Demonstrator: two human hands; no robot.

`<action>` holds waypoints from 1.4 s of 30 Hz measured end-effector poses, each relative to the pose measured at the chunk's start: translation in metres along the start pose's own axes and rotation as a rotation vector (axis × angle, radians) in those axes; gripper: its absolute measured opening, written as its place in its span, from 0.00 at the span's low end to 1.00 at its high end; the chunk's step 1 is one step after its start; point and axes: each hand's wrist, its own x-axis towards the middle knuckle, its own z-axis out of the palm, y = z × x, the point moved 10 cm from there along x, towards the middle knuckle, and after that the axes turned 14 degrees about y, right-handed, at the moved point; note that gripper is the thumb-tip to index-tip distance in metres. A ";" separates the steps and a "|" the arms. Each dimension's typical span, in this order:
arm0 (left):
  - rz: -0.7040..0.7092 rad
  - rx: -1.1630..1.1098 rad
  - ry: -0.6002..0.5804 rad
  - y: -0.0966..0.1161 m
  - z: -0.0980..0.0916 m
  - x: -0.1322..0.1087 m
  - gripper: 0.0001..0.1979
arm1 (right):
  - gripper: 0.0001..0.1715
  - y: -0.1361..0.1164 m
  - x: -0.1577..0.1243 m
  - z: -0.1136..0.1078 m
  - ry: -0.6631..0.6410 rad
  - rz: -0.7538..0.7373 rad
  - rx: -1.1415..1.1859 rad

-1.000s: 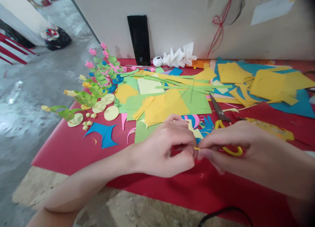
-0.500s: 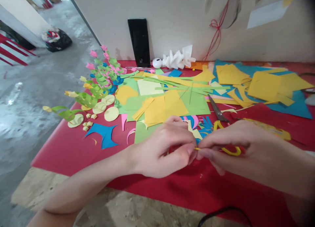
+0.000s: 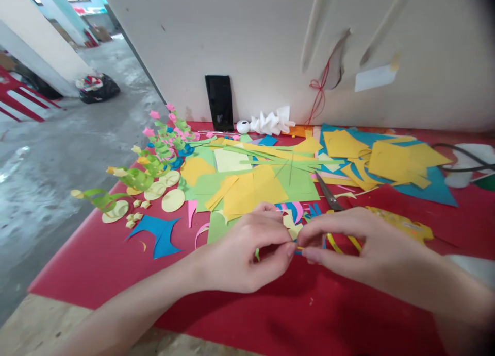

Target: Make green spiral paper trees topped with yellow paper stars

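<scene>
My left hand (image 3: 259,250) pinches a tiny yellow paper strip (image 3: 299,248) between thumb and forefinger. Opposite it, my right hand (image 3: 344,242) is curled with thumb and forefinger at the strip's other end. Most of the strip is hidden by my fingertips. Scissors (image 3: 328,193) with yellow handles lie just behind my right hand, their blades pointing away and their handles partly covered. Blue, pink and pale yellow paper scraps (image 3: 292,219) lie behind my fingertips. A stack of yellow paper (image 3: 251,191) rests on green sheets (image 3: 305,187) beyond my left hand.
Curled paper flowers (image 3: 135,175) stand at the left table edge, near pale paper discs (image 3: 174,200) and small folded stars (image 3: 133,219). A black phone (image 3: 220,103) leans on the back board. Blue sheets (image 3: 436,188) and a yellow pouch-like item (image 3: 406,224) lie right.
The view has tilted up, so the table items sit lower in the picture. Both hands stay together at the yellow strip; my right thumb and forefinger look slightly further apart.
</scene>
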 end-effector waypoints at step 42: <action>-0.459 -0.571 0.178 -0.001 0.002 -0.021 0.08 | 0.04 -0.021 -0.026 -0.015 0.324 0.052 0.365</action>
